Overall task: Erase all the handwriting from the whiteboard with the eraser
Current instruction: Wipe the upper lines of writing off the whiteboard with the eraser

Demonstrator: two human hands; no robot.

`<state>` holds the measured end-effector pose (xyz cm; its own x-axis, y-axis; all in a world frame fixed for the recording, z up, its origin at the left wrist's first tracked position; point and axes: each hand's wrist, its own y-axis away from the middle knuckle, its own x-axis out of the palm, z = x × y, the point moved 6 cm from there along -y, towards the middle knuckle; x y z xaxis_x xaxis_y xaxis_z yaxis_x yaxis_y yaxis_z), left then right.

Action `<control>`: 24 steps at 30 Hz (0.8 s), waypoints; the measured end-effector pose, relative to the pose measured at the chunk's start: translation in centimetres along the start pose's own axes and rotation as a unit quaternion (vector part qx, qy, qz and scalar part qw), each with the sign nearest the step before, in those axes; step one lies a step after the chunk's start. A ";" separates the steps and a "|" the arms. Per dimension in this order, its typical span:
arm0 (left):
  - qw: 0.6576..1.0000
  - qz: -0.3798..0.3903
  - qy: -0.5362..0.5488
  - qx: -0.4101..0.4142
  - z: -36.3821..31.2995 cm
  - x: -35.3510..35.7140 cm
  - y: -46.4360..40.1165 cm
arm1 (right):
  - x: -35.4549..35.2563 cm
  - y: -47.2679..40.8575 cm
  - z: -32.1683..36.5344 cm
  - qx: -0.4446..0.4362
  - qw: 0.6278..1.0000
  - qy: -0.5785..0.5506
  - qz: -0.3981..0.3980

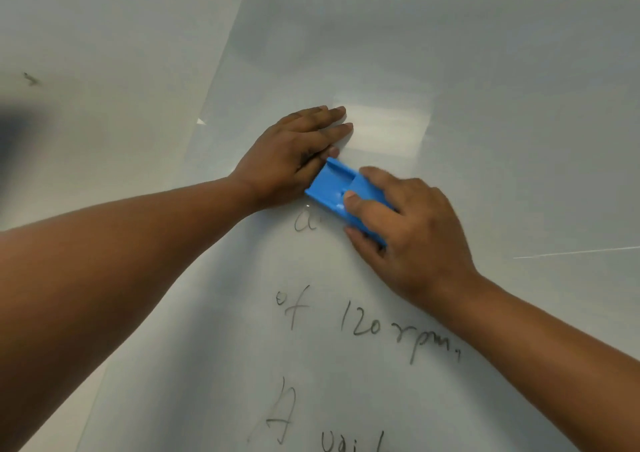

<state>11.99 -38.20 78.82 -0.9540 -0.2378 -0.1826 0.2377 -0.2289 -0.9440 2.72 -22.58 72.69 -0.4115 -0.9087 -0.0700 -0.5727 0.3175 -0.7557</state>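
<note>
At frame centre our right hand (405,229) clenches the blue eraser (337,190) on the whiteboard (485,105) above the handwriting (398,330); our left hand (294,153) presses flat, fingers released

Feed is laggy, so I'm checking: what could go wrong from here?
The left hand lies flat on the sheet right against the eraser; the right hand could bump it mid-stroke. Written lines remain nearer the person, and a forearm dragging over them may smear them.
</note>
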 end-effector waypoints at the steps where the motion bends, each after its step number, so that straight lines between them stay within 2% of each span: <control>1: 1.000 0.001 -0.003 -0.001 0.2 0.0 0.0 | 0.5 0.3 0.9 -0.027 1.000 0.000 0.014; 3: 1.000 0.001 -0.016 -0.003 0.6 0.0 0.2 | 1.0 0.9 2.2 -0.091 0.994 -0.024 0.052; 5: 1.000 0.004 -0.028 -0.008 0.9 0.1 0.3 | 0.8 0.6 1.9 -0.119 0.989 -0.030 0.078; 9: 0.997 -0.024 -0.020 -0.067 1.8 -0.2 0.4 | 0.5 0.0 1.1 -0.042 0.999 -0.012 0.027; 13: 0.994 -0.046 -0.009 -0.096 2.5 -0.5 0.5 | 1.8 1.3 4.2 -0.125 0.988 -0.028 0.082; 14: 0.994 -0.051 0.000 -0.100 2.6 -0.5 0.5 | 1.6 0.8 3.7 -0.119 0.989 -0.020 0.081; 17: 0.992 -0.060 0.014 -0.107 2.8 -0.5 0.6 | 0.5 -0.8 1.1 -0.019 0.999 -0.005 0.027; 18: 0.992 -0.062 0.015 -0.107 2.8 -0.4 0.7 | 0.5 -0.7 1.3 -0.012 1.000 -0.006 0.025; 22: 0.992 -0.072 0.014 -0.105 2.9 -0.5 0.9 | 1.7 1.0 4.5 -0.139 0.985 -0.019 0.098; 24: 0.992 -0.073 0.014 -0.105 2.9 -0.4 1.0 | 0.9 -0.2 2.7 -0.091 0.993 -0.007 0.076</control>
<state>13.11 -41.03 78.77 -0.9808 -0.1903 -0.0435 0.0551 -0.0565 -0.9969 4.37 -24.20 71.04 -0.4938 -0.8496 -0.1853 -0.6231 0.4943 -0.6061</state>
